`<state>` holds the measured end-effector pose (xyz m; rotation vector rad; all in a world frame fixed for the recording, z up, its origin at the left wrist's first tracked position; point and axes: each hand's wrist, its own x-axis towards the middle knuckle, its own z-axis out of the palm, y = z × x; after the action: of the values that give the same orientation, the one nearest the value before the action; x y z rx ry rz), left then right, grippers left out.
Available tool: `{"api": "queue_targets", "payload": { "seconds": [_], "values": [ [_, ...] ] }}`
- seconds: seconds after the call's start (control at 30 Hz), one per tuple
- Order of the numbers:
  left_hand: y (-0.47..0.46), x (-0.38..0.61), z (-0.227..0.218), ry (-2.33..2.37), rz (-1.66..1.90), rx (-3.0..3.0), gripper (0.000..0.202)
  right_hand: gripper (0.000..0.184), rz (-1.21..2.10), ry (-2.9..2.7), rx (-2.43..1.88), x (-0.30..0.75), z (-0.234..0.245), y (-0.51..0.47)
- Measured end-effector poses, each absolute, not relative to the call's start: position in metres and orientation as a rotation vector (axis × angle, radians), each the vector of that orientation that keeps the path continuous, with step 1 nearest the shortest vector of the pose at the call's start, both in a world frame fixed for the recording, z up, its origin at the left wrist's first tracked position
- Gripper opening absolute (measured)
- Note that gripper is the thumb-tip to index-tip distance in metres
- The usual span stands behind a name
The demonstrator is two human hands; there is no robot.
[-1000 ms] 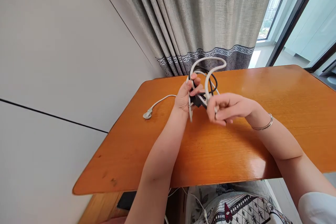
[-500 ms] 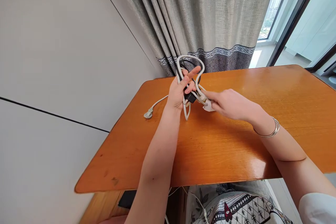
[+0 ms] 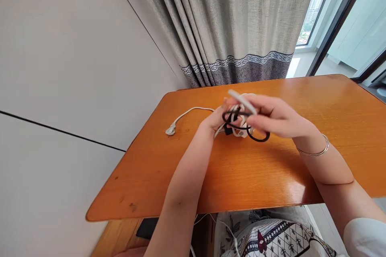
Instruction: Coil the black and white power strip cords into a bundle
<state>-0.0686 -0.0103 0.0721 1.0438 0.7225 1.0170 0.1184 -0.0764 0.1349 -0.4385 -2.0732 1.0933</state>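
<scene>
My left hand (image 3: 214, 119) is closed around a bundle of cables over the middle of the table; its fingers are partly hidden behind them. My right hand (image 3: 276, 117) pinches a white cable (image 3: 243, 101) between thumb and fingers, slightly blurred, above the bundle. Black cable (image 3: 259, 140) hangs in loops under the right hand. A black block (image 3: 228, 130), perhaps a plug or adapter, shows below the left fingers. From the bundle, a thin white cord runs left to a pale plug (image 3: 170, 129) lying on the table.
The orange-brown wooden table (image 3: 241, 180) has rounded corners. A pale wall or cabinet panel (image 3: 60, 68) borders it on the left. Behind hangs a grey curtain (image 3: 250, 20), with a window on the right. A patterned cloth (image 3: 271, 237) lies below the front edge.
My left hand and the bundle have moved right and closer to the right hand. My right hand has lifted a white cable across the bundle, and the black loops now hang in front.
</scene>
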Motion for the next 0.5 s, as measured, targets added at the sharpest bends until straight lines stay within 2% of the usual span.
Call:
{"api": "queue_targets", "payload": {
  "seconds": [0.13,0.33,0.5],
  "values": [
    [-0.013,-0.054,0.059,0.538,0.748,1.096,0.071,0.055,1.183,-1.514,-0.538,0.109,0.129,-0.068],
    [-0.025,-0.049,0.068,0.489,0.600,1.319,0.070,0.052,1.049,-1.228,-0.714,0.095,0.116,-0.043],
    [-0.030,-0.044,0.074,0.602,0.536,1.516,0.038,0.037,1.273,-1.139,-0.677,0.122,0.115,-0.014]
  ]
}}
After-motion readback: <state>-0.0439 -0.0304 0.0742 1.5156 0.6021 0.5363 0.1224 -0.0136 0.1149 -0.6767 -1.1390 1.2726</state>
